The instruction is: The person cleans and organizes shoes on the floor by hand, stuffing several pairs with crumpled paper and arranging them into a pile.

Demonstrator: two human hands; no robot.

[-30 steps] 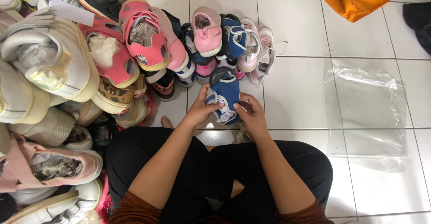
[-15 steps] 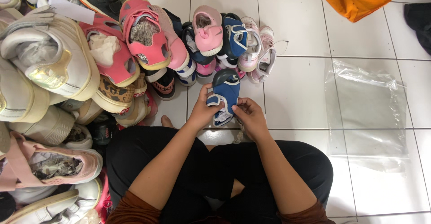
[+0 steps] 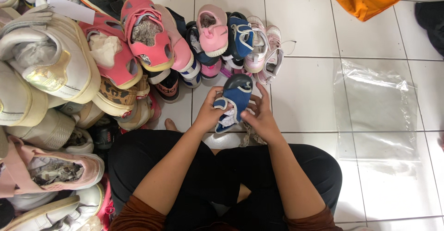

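Over the white tiled floor (image 3: 305, 96), just beyond the crossed legs, the left hand (image 3: 209, 113) and right hand (image 3: 261, 117) gripped 1 small blue shoe (image 3: 233, 100), fingers closed around its sides. Its long axis tilted far-right, toe toward the shoe pile (image 3: 138, 50).

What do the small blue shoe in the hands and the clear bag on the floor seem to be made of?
Blue shoe: likely a soft woven or mesh fabric, matte, with a dark, probably rubber toe cap that looks smooth.
Clear bag: thin plastic film, glossy; the tiles show through it, and its creases catch the light.
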